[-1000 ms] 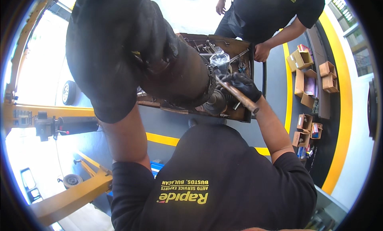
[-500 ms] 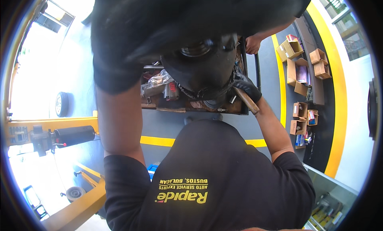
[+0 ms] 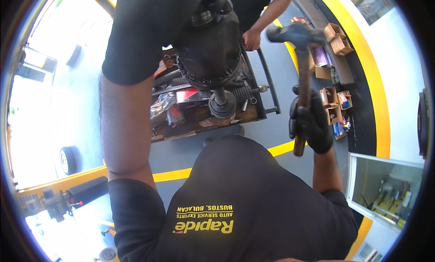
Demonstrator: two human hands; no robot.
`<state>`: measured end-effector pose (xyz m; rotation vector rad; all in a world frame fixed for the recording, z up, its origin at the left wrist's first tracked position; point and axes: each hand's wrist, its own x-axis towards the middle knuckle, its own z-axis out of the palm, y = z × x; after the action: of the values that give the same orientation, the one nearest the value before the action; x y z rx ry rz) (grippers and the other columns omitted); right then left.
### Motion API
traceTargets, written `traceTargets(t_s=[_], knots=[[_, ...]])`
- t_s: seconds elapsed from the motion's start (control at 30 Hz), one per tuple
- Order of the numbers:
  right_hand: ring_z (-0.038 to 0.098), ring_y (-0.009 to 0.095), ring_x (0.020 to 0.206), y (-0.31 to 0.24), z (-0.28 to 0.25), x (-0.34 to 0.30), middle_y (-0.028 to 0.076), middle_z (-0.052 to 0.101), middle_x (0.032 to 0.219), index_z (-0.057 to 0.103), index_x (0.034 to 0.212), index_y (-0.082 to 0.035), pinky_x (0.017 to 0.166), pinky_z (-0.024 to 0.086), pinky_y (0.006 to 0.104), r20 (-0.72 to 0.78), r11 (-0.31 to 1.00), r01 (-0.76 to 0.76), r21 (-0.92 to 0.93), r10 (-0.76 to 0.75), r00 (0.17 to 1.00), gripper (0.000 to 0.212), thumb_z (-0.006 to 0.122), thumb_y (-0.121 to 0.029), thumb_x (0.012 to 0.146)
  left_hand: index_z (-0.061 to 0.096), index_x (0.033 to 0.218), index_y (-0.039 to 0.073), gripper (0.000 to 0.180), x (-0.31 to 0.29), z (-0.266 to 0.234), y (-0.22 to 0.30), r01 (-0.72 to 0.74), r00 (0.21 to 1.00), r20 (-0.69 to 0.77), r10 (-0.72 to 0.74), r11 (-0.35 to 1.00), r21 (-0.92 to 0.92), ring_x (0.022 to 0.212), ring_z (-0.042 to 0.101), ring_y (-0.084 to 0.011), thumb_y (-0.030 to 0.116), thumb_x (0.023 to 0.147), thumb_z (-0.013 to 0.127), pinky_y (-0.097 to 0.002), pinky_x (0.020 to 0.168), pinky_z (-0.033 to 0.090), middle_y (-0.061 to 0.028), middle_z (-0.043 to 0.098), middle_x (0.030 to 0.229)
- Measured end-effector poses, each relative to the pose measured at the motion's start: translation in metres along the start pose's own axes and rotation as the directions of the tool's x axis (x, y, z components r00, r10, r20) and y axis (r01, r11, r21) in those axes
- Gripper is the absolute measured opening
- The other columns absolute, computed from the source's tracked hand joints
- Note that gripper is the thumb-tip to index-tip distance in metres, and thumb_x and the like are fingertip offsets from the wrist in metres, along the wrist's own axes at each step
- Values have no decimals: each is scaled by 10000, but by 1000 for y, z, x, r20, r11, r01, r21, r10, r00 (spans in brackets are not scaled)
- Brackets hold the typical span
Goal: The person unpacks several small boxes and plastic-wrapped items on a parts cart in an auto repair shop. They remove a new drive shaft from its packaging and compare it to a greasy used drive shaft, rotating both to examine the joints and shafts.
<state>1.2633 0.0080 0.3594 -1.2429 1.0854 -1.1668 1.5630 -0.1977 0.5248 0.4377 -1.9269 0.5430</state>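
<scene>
My left hand (image 3: 156, 28), in a black glove at the top, is closed around a greasy black drive axle. This axle (image 3: 208, 53) has a threaded end toward me and a wide dark joint housing. Below the housing, a short shaft runs to a ribbed rubber boot (image 3: 222, 107) over the cart's near edge. To the right, my black-gloved right hand (image 3: 312, 121) grips a hammer by its wooden handle (image 3: 302, 87). The hammer head (image 3: 297, 34) is up in the air, apart from the axle. My left fingers are mostly lost in the dark area.
A tool cart (image 3: 195, 131) under the axle carries metal parts, a plastic bag (image 3: 163, 104) and another ribbed boot (image 3: 241, 93). Another person's hand (image 3: 252, 39) rests by the cart's far right corner. Cardboard boxes (image 3: 340, 44) line the right wall. A tire (image 3: 68, 160) lies left.
My right hand has lifted the hammer from beside the axle up and to the right. The view has shifted, and more of the cart and the axle's lower end shows.
</scene>
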Motion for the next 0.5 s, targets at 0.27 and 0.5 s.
traceTargets(t_s=[0.27,0.5], knots=[[473,29,620,-83,12,-53,-26,535,795,560,1411,-16,548,429,225,-118,885,-132,-446,88,989,299,522,-121,1133,732,1015,7,197,15,-5,30,585,798,391,-458,438,-682,570,616,-106,195,1066,700,-282,539,488,-43,648,691],[511,30,607,-98,24,-54,9,557,751,563,1380,27,513,409,204,-150,808,189,-558,-323,934,336,548,-199,1131,746,998,22,190,13,20,44,488,830,181,-527,530,-694,521,584,-66,196,1066,710,-248,494,451,-10,636,645]])
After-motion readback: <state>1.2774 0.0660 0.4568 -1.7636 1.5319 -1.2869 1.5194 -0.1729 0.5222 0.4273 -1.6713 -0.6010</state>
